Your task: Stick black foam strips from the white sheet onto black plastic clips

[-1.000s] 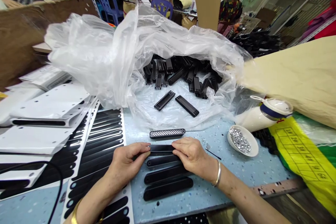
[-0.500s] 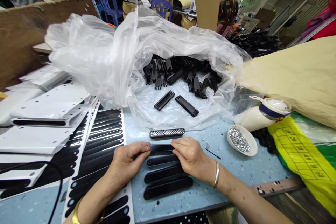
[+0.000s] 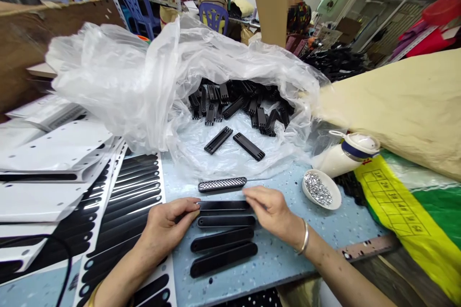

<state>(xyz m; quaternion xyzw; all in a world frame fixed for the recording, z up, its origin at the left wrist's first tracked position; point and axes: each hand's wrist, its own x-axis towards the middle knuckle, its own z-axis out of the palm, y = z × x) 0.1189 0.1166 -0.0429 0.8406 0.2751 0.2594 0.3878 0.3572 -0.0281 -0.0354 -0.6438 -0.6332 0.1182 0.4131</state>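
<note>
Left hand [image 3: 169, 220] has a narrow pinch, thumb and fingers on the left end of the farthest smooth bar [image 3: 225, 206], which lies crosswise between the two hands on the blue speckled table [image 3: 277, 259]. Right hand [image 3: 272, 208] is at that bar's right end, fingertips close together; can't make out whether they grip it, touch it or sit just off it. Silver bangle [image 3: 306, 237] on the right wrist. Three more smooth black bars [image 3: 225, 222] lie in a rough column on the near side of the held one, the two nearest slightly skewed. Just beyond the held bar: one mesh-faced bar [image 3: 222, 184], roughly parallel to it, near the right fingertips. Far side, clear plastic bag [image 3: 118, 81] lies with its mouth toward the near side, a heap of black slotted parts [image 3: 234, 105] inside, two loose slotted parts [image 3: 248, 146] on the film in front. Right of the right hand: white bowl [image 3: 337, 197] of small shiny metal pieces [image 3: 317, 188], with a white bottle [image 3: 329, 160] tilted over just beyond it. Left of the left hand: backing sheets [image 3: 135, 187] carrying rows of black strips.
</note>
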